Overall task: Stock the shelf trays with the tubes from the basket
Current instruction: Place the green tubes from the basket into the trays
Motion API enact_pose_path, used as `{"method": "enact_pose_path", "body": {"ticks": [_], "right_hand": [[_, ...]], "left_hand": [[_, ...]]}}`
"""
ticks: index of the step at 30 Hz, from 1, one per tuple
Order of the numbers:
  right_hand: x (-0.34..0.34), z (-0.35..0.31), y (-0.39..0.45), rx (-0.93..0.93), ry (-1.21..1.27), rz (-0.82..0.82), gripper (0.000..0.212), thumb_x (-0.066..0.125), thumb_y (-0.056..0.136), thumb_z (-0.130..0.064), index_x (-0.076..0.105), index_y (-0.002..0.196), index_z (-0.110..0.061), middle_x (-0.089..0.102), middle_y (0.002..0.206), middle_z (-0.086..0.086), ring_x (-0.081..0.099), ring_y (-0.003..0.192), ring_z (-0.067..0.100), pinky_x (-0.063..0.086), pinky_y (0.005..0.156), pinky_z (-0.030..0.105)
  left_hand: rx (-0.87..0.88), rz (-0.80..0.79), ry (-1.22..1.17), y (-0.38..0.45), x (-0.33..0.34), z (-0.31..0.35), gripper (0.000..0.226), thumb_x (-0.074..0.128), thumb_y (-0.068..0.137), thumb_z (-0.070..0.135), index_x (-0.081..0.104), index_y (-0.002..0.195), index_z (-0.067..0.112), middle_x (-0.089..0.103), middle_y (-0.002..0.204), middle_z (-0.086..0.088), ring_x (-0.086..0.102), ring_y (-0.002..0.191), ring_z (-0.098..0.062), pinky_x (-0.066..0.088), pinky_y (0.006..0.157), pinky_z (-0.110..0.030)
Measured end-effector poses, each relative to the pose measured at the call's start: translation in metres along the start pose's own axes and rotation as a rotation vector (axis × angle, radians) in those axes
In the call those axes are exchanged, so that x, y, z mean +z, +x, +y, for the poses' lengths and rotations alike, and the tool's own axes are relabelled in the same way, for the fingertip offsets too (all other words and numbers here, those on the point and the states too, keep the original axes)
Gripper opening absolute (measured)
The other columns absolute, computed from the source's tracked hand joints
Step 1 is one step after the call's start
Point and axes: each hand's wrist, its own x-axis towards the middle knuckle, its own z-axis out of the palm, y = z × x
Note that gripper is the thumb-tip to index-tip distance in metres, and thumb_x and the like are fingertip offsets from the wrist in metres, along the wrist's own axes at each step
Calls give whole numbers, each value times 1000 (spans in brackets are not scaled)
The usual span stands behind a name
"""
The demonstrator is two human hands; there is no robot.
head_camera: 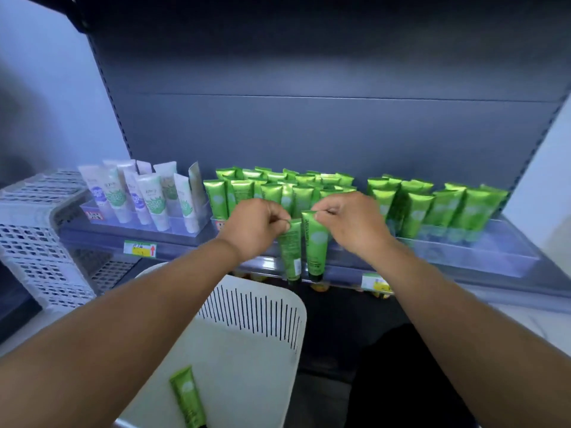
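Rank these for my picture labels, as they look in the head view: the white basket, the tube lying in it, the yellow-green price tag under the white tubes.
1. white basket, largest though partly cut off.
2. green tube in it.
3. price tag, smallest, though farther away.

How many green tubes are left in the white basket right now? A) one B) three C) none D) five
A: a single green tube lies on the floor of the white basket, while the left hand and the right hand each hold another tube by its crimped top in front of the middle shelf tray.
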Motion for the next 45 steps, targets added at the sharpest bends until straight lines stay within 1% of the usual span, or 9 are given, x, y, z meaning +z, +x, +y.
{"method": "enact_pose_path", "body": {"ticks": [3,7,11,13,22,26,35,38,45], "right_hand": [[-33,15,2,21,-60,81,19,62,88,-19,76,101,-18,73,107,-3,65,102,11,38,81,15],[-77,42,2,114,-79,178,18,64,88,-24,75,102,-22,74,103,-3,66,95,10,38,76,16],[-116,78,5,156,-100,250,16,65,86,-23,76,98,-21,74,90,0,54,61,-7,36,55,8],[-134,96,6,188,-98,290,15,66,85,-21,77,96,-20,73,84,0,53,51,-6,34,50,5],[-190,174,11,231,-165,367,13,66,85,-16,77,92,-16,66,76,-2,59,70,12,36,57,5],[-190,205,14,244,-172,346,13,64,87,-15,77,91,-15,73,85,5,62,74,16,40,62,21],[-166,252,12,294,-155,229,16,62,90,-14,76,98,-10,74,97,6,54,80,9,36,71,18],[-160,257,11,305,-160,201,16,62,90,-16,76,98,-12,74,97,5,57,77,13,40,70,22],[-162,244,10,350,-221,150,22,59,91,-18,72,109,-13,71,112,8,65,100,28,51,89,36]], "left_hand": [[89,3,2,20,9,38,9,67,87,13,75,86,9,68,78,3,57,73,-7,37,62,-7],[181,15,4,45,27,86,9,67,86,13,75,86,10,74,85,-5,59,75,-10,35,68,-16],[234,-3,-11,70,51,130,10,66,87,15,75,89,12,74,89,-4,66,85,-17,39,75,-18],[254,-13,-21,82,64,151,11,65,88,16,75,91,14,74,90,-2,67,88,-18,41,76,-18],[310,-66,19,133,122,217,16,60,91,19,73,99,15,72,101,-6,64,98,-26,50,89,-36],[295,-113,120,146,152,222,16,58,92,21,72,99,18,71,104,-6,63,99,-27,50,89,-36],[244,-215,271,155,197,214,19,52,92,15,71,94,13,70,99,-10,64,95,-31,53,83,-36],[237,-214,298,156,204,211,19,51,92,14,71,93,13,70,97,-10,65,93,-31,53,79,-35],[283,-174,421,156,200,214,11,54,91,7,55,81,10,63,97,-11,63,93,-32,42,66,-35]]}}
